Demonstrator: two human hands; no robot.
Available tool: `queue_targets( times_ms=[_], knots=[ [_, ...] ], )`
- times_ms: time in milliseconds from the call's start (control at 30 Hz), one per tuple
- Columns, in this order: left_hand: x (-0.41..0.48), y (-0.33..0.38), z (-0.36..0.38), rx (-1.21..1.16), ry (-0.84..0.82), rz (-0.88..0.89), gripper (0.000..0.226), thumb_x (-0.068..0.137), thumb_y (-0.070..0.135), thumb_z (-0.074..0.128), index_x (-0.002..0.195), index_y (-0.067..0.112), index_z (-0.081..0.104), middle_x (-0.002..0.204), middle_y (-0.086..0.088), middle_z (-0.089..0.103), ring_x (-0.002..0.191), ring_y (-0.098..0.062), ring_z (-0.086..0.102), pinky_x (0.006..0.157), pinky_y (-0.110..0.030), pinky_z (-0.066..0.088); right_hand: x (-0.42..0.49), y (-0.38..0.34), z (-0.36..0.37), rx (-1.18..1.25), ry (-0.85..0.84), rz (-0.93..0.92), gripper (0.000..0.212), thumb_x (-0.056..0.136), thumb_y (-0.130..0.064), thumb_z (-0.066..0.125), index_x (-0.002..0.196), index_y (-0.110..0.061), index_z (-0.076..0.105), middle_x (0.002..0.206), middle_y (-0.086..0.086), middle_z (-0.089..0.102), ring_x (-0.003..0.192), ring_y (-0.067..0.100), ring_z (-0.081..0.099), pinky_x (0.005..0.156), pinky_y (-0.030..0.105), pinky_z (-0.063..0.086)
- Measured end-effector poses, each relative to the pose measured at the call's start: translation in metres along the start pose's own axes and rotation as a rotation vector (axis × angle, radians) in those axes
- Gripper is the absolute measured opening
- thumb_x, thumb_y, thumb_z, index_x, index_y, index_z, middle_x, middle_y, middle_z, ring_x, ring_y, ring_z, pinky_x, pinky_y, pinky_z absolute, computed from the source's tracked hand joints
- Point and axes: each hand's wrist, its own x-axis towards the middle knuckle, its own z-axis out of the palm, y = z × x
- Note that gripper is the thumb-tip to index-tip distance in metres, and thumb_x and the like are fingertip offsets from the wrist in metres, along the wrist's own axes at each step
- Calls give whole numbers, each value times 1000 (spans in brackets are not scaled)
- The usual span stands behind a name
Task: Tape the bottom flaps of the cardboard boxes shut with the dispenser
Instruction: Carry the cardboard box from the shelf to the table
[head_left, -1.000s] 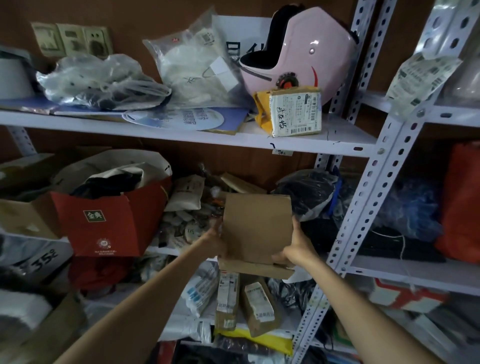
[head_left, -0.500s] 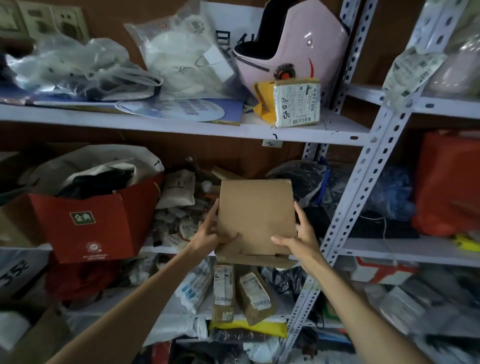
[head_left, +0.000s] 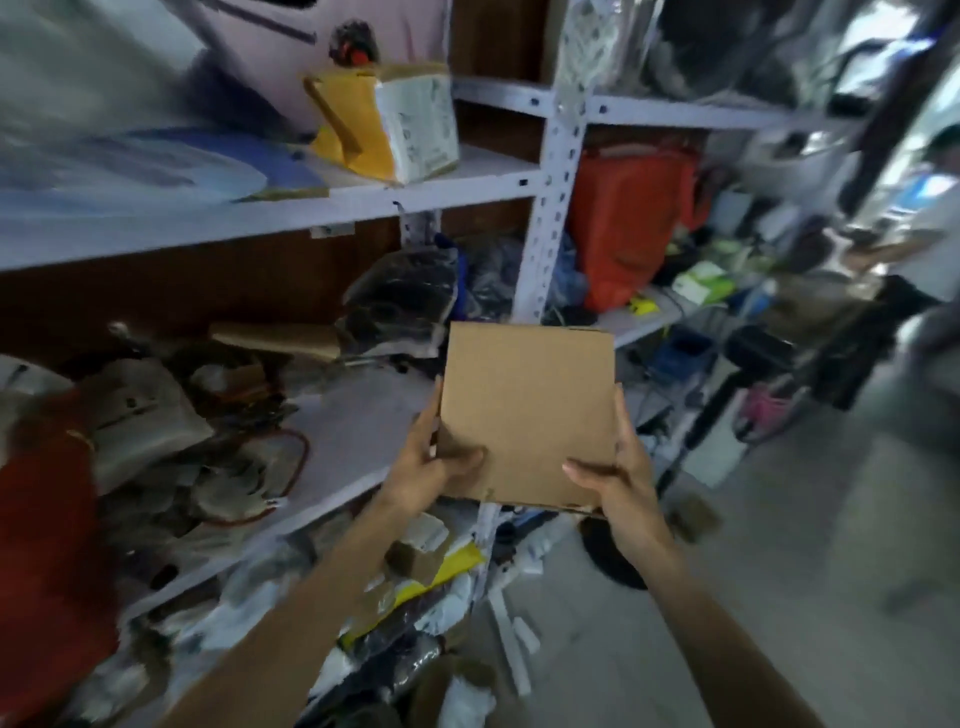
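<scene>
A flat brown cardboard box (head_left: 527, 410) is held upright in front of me, its plain face toward the camera. My left hand (head_left: 428, 467) grips its lower left edge, thumb across the front. My right hand (head_left: 618, 473) grips the lower right edge, thumb on the front and fingers behind. No tape dispenser shows in this view. The picture is blurred by motion.
White metal shelves (head_left: 363, 202) crowded with bags and parcels fill the left. A shelf post (head_left: 550, 208) stands just behind the box. An orange-red bag (head_left: 628, 228) sits on the right shelf. Grey floor (head_left: 675, 597) opens to the lower right, with a dark round object near the post.
The view has swung to the right, away from the shelf front toward the aisle. The box has come off the shelf area and stays in both hands.
</scene>
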Motion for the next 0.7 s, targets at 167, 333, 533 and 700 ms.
queue_targets(
  times_ms=[167, 333, 533, 700],
  knots=[
    [-4, 20, 107, -62, -310, 58, 93, 83, 2, 71, 151, 37, 18, 132, 17, 45, 115, 4, 51, 87, -13, 51, -67, -32, -91, -102, 288, -54, 100, 73, 4, 68, 150, -36, 19, 144, -4, 47, 123, 13, 52, 87, 26, 51],
    [-42, 39, 250, -28, -623, 90, 88, 89, 5, 66, 153, 31, 12, 149, 4, 32, 131, -6, 41, 90, -11, 44, -169, -73, -193, -139, 587, -53, 104, 73, -3, 76, 146, -50, 20, 144, -14, 44, 119, 17, 57, 83, 47, 56],
    [-154, 58, 407, -52, -1046, 94, 103, 80, 14, 77, 152, 41, 9, 150, 2, 30, 131, -16, 41, 105, -36, 43, -341, -127, -277, -348, 944, -44, 108, 78, 3, 73, 153, -27, 1, 155, -4, 22, 136, 12, 36, 104, 38, 44],
    [-275, 67, 499, -87, -1294, 71, 109, 71, 13, 80, 153, 34, 12, 149, 1, 35, 133, -18, 42, 109, -41, 41, -482, -157, -315, -473, 1186, -19, 110, 69, -4, 83, 150, -34, 14, 148, -12, 29, 135, 10, 32, 110, 50, 36]
  ],
)
